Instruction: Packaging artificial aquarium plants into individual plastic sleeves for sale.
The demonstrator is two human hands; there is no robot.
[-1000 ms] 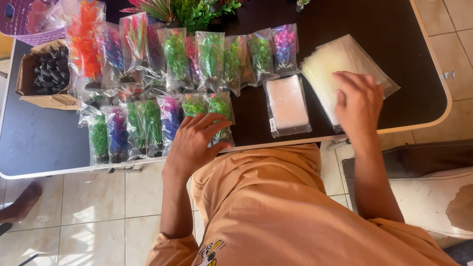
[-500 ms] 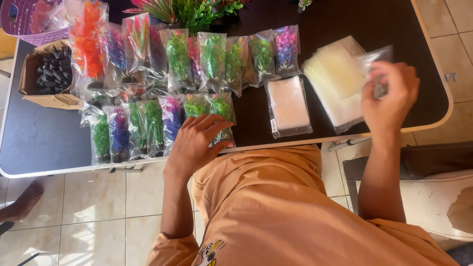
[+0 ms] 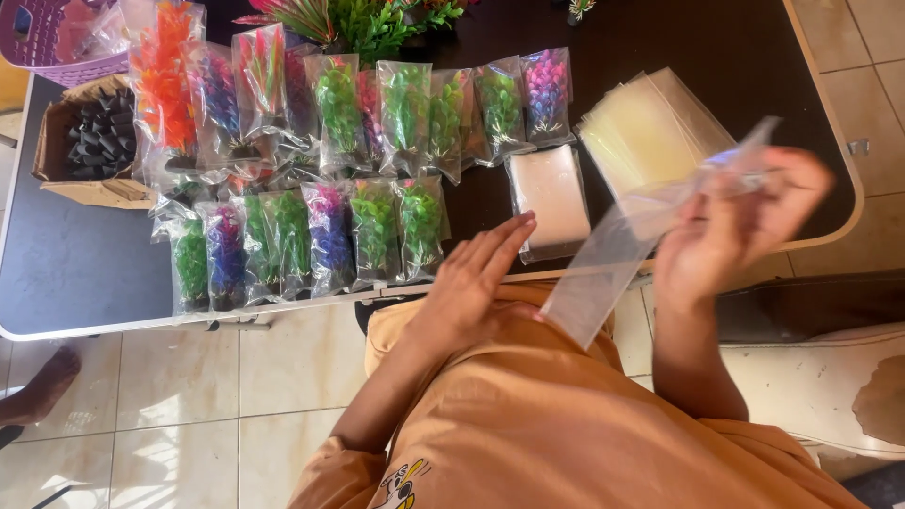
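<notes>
My right hand (image 3: 731,226) is raised over the table's near right edge and grips a clear empty plastic bag (image 3: 617,250) that hangs down and left, blurred by motion. Behind it lies the stack of clear bags (image 3: 641,127) on the dark table (image 3: 85,273). My left hand (image 3: 471,278) is open, fingers together, at the table's front edge beside a bagged green plastic plant (image 3: 419,226). Two rows of bagged plastic plants (image 3: 339,113) in green, purple, pink and orange fill the table's middle.
A flat white packet (image 3: 551,198) lies between the plant bags and the clear bag stack. A cardboard box of dark plant bases (image 3: 99,141) sits at the left, a purple basket (image 3: 57,38) behind it. Loose plastic plants (image 3: 368,19) lie at the back. Someone's foot (image 3: 38,386) rests on the tiled floor.
My right hand lifted one clear bag off the stack and swung it up and toward me. My left hand slid right along the table's front edge, off the bagged plants.
</notes>
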